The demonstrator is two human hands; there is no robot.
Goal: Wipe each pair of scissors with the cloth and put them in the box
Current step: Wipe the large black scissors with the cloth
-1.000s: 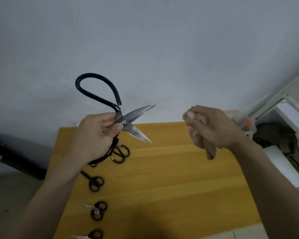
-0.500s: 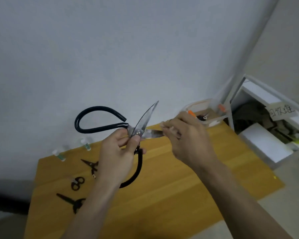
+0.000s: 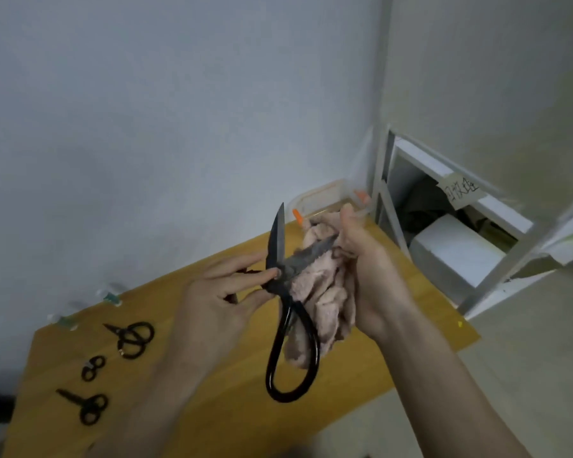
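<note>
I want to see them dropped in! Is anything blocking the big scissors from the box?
Nothing visible blocks it. The big scissors and the cloth are held just in front of the box, though the hands partly hide it.

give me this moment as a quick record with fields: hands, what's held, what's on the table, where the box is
left hand: holds the large black scissors near the pivot, blades open
right hand: grips the pink cloth, which touches the lower blade
table: wooden; three smaller black scissors lie at its left
box: clear, orange clips, at the far right corner, behind the cloth
stage: wiping under way, large pair not yet boxed
</note>
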